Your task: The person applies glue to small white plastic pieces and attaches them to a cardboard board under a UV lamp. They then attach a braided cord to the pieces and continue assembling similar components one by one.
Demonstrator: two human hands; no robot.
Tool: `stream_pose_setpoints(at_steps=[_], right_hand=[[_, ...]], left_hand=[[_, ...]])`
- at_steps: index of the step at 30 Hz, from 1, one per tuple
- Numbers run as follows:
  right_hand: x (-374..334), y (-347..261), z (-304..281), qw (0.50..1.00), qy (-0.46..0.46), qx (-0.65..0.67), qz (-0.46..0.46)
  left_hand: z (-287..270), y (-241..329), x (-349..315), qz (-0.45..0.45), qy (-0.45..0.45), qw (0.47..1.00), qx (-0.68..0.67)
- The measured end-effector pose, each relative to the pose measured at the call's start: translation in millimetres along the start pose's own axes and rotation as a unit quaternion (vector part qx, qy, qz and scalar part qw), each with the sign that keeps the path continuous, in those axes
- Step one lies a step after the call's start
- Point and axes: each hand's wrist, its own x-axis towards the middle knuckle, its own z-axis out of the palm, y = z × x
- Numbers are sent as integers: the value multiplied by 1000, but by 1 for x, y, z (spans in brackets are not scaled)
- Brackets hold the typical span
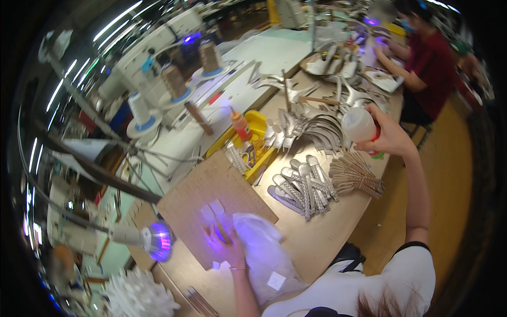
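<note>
My right hand is raised at the right, its fingers wrapped round a translucent white bottle with a red part showing beside the palm. The bottle is tilted, and its far end is hidden by the hand. Under purple light, my left hand rests on a brown board with fingers spread. Just beyond its fingertips lie two pale strap ends; whether they run under the fingers I cannot tell. Small white squares sit beside the wrist, and a clear plastic bag lies against that hand's right side.
A lamp glows purple left of my left hand. Silver braided straps and a tan strap bundle lie on the table. A yellow tray holds an orange bottle. A co-worker sits at the far right.
</note>
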Motion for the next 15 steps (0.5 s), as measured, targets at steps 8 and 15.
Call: stream_pose_setpoints(at_steps=[8, 15], right_hand=[[93, -22, 89, 924, -12, -133, -358], [217, -60, 221, 647, 131, -622, -421]], left_hand=[[-70, 35, -53, -59, 67, 994, 59], [-111, 69, -107, -190, 97, 967, 139]])
